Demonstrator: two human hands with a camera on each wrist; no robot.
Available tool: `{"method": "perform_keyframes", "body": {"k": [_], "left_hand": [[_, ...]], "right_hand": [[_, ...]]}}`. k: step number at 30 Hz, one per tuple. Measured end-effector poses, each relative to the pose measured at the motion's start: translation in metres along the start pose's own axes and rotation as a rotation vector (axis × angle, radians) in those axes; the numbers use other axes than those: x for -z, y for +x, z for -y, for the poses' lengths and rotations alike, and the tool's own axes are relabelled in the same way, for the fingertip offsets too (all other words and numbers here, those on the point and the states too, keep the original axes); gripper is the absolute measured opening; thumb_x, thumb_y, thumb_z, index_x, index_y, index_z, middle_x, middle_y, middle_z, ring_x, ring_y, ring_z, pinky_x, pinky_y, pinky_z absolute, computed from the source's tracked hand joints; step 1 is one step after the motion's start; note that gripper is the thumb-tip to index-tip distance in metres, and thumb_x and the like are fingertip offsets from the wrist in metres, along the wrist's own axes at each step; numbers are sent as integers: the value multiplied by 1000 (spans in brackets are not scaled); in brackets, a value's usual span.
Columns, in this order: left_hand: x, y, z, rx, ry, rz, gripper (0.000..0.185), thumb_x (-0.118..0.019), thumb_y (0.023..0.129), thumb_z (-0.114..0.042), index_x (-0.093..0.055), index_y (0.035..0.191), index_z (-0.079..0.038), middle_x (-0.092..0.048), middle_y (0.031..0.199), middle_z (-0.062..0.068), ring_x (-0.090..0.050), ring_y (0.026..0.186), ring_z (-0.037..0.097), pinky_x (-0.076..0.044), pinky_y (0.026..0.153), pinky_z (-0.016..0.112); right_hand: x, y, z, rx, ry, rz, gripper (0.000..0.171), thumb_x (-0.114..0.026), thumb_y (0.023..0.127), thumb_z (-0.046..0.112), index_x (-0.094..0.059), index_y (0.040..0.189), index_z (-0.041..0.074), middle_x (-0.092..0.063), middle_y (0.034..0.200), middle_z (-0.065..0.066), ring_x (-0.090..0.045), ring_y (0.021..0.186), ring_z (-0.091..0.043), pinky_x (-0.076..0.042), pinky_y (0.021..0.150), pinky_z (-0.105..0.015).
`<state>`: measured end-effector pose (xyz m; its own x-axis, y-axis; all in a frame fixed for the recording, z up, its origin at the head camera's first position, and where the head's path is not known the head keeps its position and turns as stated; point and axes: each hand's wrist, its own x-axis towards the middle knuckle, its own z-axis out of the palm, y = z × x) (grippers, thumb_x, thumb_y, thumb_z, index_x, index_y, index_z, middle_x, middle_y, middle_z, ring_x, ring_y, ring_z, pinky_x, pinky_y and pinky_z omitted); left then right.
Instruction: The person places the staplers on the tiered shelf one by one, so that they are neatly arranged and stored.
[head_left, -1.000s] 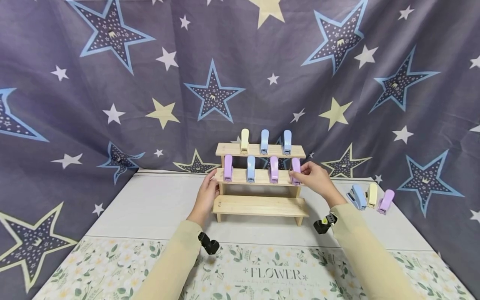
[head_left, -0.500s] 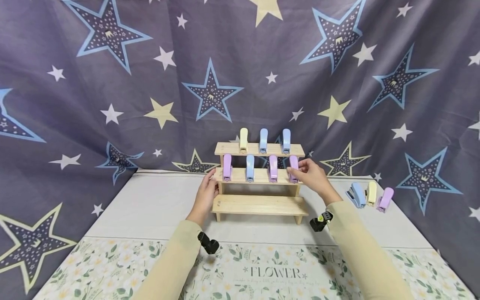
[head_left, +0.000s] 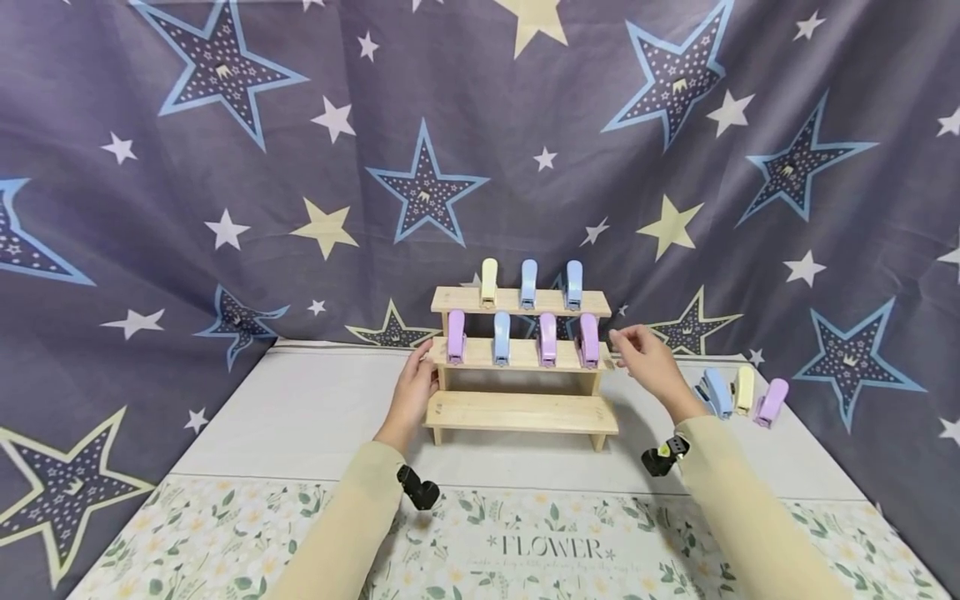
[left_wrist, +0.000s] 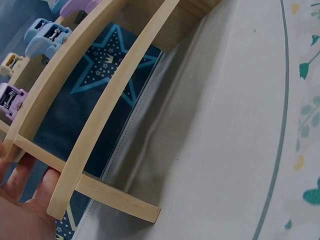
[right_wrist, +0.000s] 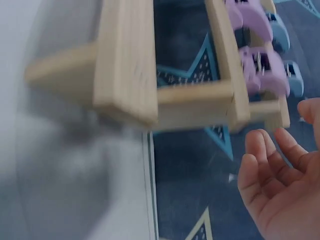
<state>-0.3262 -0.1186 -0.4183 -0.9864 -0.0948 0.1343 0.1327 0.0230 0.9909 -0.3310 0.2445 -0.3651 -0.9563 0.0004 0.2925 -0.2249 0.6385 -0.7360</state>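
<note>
Wooden rack (head_left: pixel 521 410): left hand (head_left: pixel 417 388) grips its left edge; right hand (head_left: pixel 645 360) spread, just beside.

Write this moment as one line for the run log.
left hand: holds rack | right hand: empty, beside rack | middle shelf: four staplers

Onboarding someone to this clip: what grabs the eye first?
The three-tier wooden rack mid-table, with three pastel staplers on its top step and four on the middle one; the bottom step is bare. The left hand holds the rack's left end, while the right hand hovers open just off its right end. Three more staplers stand on the table to the right, before a dark star-print backdrop.
</note>
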Motion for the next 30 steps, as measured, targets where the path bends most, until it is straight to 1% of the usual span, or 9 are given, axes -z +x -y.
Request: {"method": "perform_keyframes", "body": {"k": [3,8,12,17,20,24,27,30], "left_hand": [[0,-1,1,4,1,0,41,-30,100,-27,-35,140,-24,-35,140,11,-42,121,27,-36,100,38],[0,-1,1,-9,2,9,42,-29,100,-26,-33,141,-21,-35,140,12,-42,121,28,-36,100,38],[0,0,1,-6,5,8,42,-29,100,-27,-33,141,-21,-34,140,12,-42,121,28,-37,100,37],[0,1,0,-4,20,-4,41,-30,100,-28,-34,140,-23,-36,139,12,-43,120,27,-37,100,38],[-1,1,1,0,20,3,42,-29,100,-27,-33,141,-22,-35,140,13,-43,120,28,-37,100,38],[-1,-1,2,-3,-1,5,42,-29,100,-25,-32,142,-20,-34,140,13,-42,120,28,-37,100,37],[-1,0,2,-8,-17,3,42,-29,100,-24,-33,142,-19,-35,140,13,-42,120,28,-37,100,37],[-1,1,2,-13,-21,2,41,-30,100,-25,-34,141,-21,-35,139,13,-43,120,28,-37,100,36]], "right_hand": [[10,-5,-14,1,-36,-7,44,-45,93,44,-52,111,4,-59,101,-16,-60,82,-27,-50,64,-32],[33,-11,-45,0,-123,-44,34,-51,92,31,-53,111,3,-59,106,-18,-57,93,-32,-46,74,-39],[53,-17,-70,-29,-189,-66,37,-52,90,27,-52,116,0,-57,111,-21,-55,98,-37,-45,78,-45],[74,-27,-94,-63,-261,-94,40,-54,88,24,-53,116,-5,-53,115,-27,-51,99,-42,-42,81,-51],[81,-33,-106,-76,-263,-91,41,-56,86,22,-53,116,-7,-51,116,-30,-50,99,-43,-42,81,-52],[82,-36,-122,-100,-238,-67,46,-57,87,22,-49,120,-9,-49,117,-32,-46,104,-46,-40,85,-54],[81,-37,-133,-146,-213,-48,51,-56,89,26,-45,123,-11,-46,120,-34,-44,108,-47,-38,89,-55],[80,-37,-140,-206,-175,-30,55,-52,91,29,-41,127,-11,-44,122,-34,-43,109,-47,-39,90,-53]]}}
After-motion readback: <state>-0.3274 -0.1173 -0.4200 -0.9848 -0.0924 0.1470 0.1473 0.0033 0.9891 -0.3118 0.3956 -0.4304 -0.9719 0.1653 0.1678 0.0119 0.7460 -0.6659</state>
